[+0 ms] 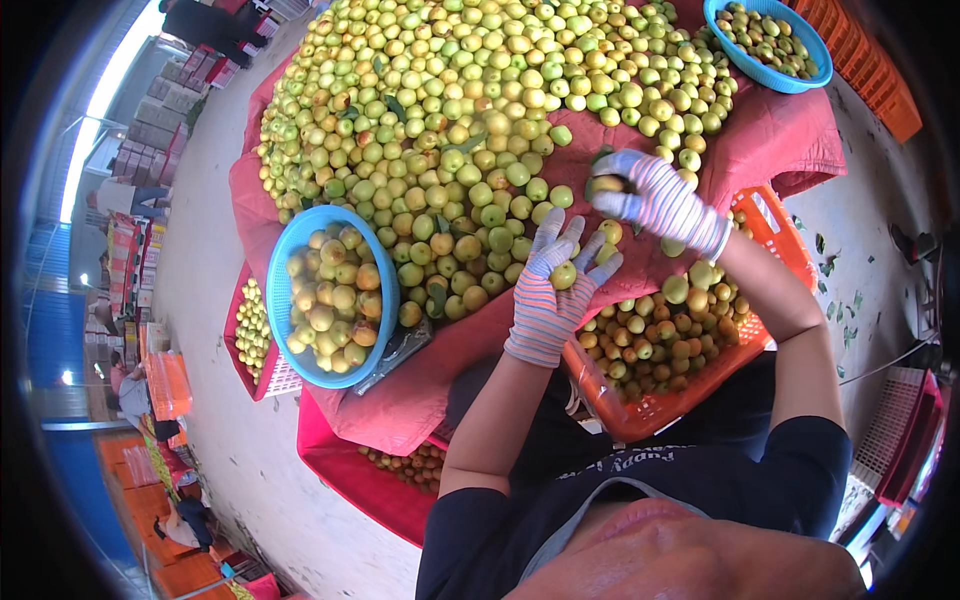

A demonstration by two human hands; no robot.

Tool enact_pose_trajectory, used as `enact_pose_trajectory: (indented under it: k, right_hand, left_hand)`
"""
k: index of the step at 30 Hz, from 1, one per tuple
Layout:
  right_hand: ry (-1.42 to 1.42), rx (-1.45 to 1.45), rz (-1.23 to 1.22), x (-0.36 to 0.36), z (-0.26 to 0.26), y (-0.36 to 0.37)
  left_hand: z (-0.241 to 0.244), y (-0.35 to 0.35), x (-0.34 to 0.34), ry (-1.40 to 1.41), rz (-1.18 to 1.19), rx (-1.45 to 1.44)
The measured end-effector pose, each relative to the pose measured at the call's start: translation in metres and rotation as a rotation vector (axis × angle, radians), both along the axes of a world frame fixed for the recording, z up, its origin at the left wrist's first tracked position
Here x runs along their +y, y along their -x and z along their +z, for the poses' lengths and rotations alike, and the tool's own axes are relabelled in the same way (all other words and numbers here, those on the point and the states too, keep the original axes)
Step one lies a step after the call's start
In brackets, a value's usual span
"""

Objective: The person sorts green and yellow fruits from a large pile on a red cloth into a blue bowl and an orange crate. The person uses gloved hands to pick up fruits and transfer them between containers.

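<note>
My left hand (546, 300), in a striped knit glove, is at the near edge of a heap of green-yellow jujubes (420, 150). Its fingers are spread, and one jujube (562, 275) rests in them. To its upper right, my right hand (664, 196), gloved alike and slightly blurred, curls around a brownish-yellow jujube (609, 184). A dark green leaf shows beside those fingers. Beneath the heap lies a red quilted cloth (405, 409). Below my right forearm stands an orange plastic crate (634, 421) holding browner jujubes.
A blue plastic basket (279, 330) of jujubes sits at the left, another blue basket (814, 79) at the far right. Red crates (352, 480) stand below the cloth's left side. Stacked orange crates (862, 67) rise at the upper right. Other people are in the left background.
</note>
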State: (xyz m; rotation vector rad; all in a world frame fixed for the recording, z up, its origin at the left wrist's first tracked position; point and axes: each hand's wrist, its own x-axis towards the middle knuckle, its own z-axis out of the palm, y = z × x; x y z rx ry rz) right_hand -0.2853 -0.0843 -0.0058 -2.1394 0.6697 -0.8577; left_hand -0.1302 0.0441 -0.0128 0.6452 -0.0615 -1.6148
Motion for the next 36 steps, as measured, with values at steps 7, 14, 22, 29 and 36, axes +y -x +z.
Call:
enact_pose_trajectory:
  k: [7,14,22,29,36]
  right_hand:
    - [0.241,-0.039,0.233,-0.06,-0.003,-0.118]
    - [0.061,0.392,0.063,-0.194,-0.035,-0.239]
    - [0.122,0.795,0.16,-0.15,-0.012,-0.283]
    - [0.361,0.863,0.122,-0.105,-0.006,-0.201]
    - [0.418,0.698,-0.004,-0.065,-0.019,-0.061]
  left_hand:
    - [0.015,-0.038,-0.003,-0.109,0.371,0.164]
    - [0.001,-0.022,0.003,0.013,0.065,0.37]
    - [-0.01,-0.015,0.012,-0.041,-0.024,0.318]
    - [-0.008,-0.018,0.0,-0.016,0.014,0.229]
    - [-0.012,-0.012,-0.003,-0.085,0.02,0.255]
